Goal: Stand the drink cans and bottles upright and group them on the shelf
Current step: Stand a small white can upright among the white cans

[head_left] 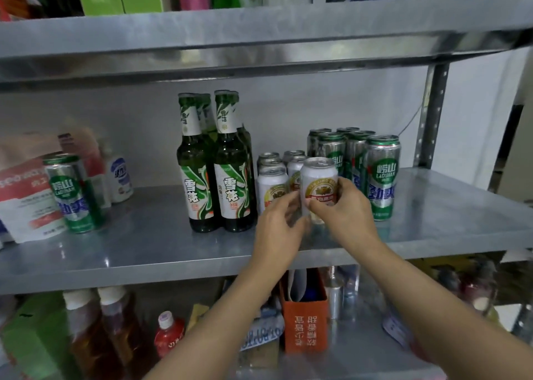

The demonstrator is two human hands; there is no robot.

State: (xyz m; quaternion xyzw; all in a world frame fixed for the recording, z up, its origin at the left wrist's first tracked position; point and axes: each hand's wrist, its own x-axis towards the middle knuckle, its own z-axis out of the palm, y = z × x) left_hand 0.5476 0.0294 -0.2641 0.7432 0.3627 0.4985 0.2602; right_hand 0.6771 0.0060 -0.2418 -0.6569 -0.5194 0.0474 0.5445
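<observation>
The right hand (346, 206) is clamped on a short white can (318, 178): the thumb lies across the label in front and the fingers go around the right side. The can is upright. Its bottom is blurred, so I cannot tell if it rests on the shelf (144, 244) or is a little above it. The left hand (277, 224) comes to the left side of this can with curled fingers. The fingertips are at the can's edge, but the blur there does not let me tell whether they hold it.

Just left of and behind the white can stand other short white cans (272, 183), close together and upright. Just right of and behind it stand tall silver-green cans (382, 175), also upright and grouped. Further left of it is a tight group of green glass bottles (233, 160), all standing. Well to the left, one more tall can (72, 192) stands alone, beside a small white bottle (121, 178) and a red-white packet (26, 201).

The shelf is grey shiny metal. Above the can runs an upper shelf (230, 42) of the same metal, and at the right a perforated post (432, 114) rises before a white wall (476, 106). Below the can, on the lower level, are an orange box (305, 322), brown drink bottles (86, 330) and a red bottle (168, 333).
</observation>
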